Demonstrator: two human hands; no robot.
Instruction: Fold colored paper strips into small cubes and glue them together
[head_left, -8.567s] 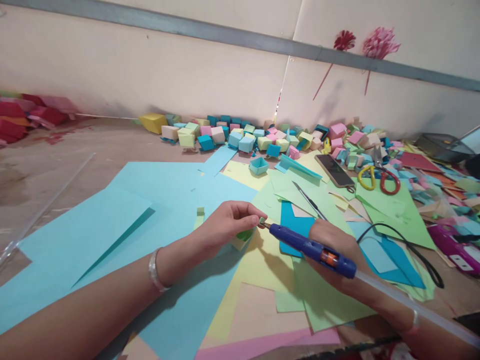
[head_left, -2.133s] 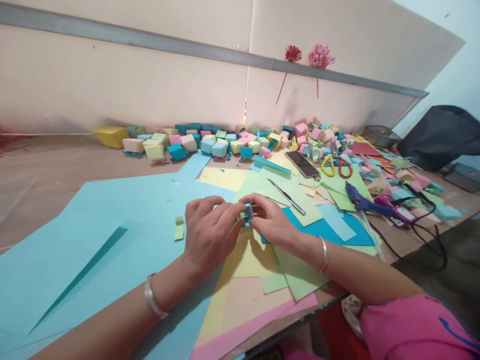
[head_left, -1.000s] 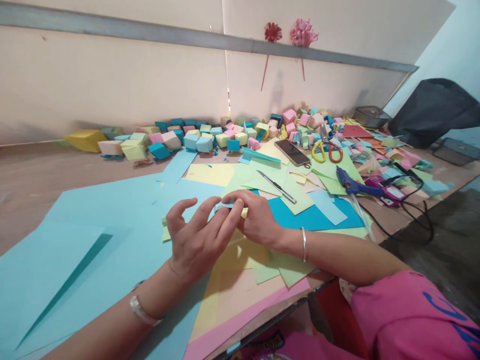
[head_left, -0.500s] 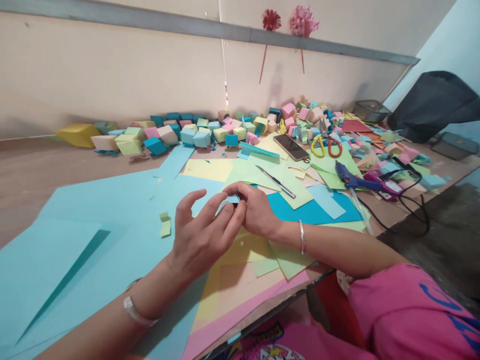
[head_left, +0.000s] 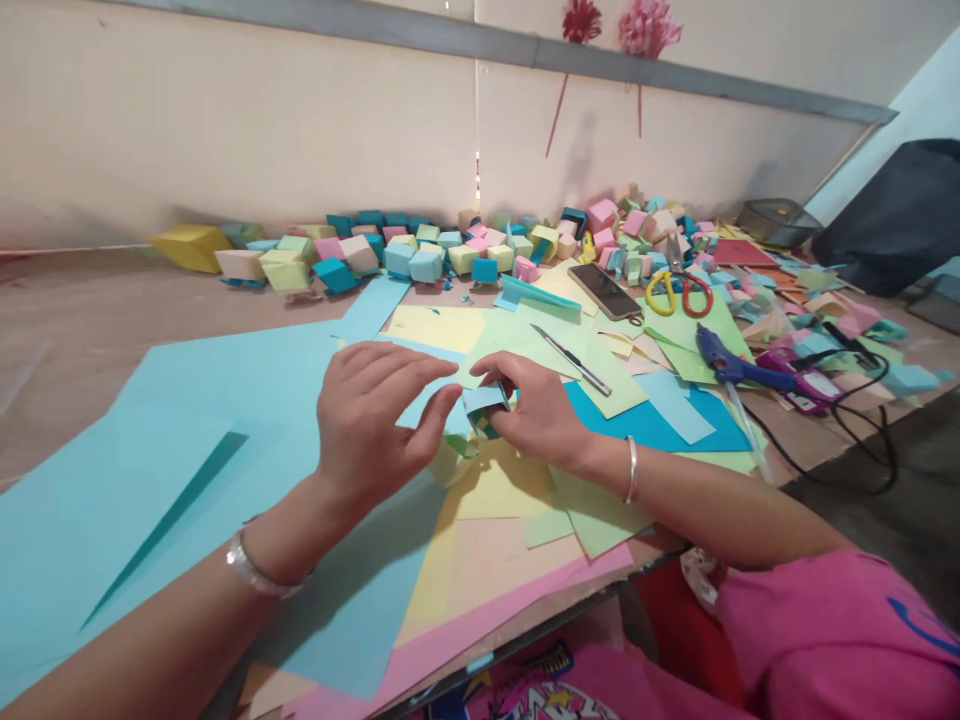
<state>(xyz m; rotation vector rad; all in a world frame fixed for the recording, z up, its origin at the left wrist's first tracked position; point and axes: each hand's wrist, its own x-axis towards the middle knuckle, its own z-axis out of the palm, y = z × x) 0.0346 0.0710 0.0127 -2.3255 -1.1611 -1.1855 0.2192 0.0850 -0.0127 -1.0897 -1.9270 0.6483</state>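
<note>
My right hand [head_left: 536, 410] grips a small blue paper box [head_left: 486, 398] between thumb and fingers, above the sheets in the middle of the table. The near side of the box is in shade, and my fingers cover part of it. My left hand [head_left: 379, 410] is just left of the box. Its fingers stretch toward the box with the thumb apart below them, and nothing shows between them. A small green paper piece [head_left: 459, 445] lies just below the box, partly behind my left thumb. Under my left hand spreads a large light-blue sheet [head_left: 217, 400].
Many folded paper cubes [head_left: 425, 264] line the wall. A craft knife [head_left: 574, 360], a phone [head_left: 606, 292], scissors [head_left: 679, 290] and a blue glue gun [head_left: 739, 368] with a black cable lie to the right, among paper scraps. Yellow and pink sheets [head_left: 450, 640] reach the front edge.
My left hand has moved off the paper box and opened, while my right hand keeps hold of it. The box shows more now. The view has shifted slightly left.
</note>
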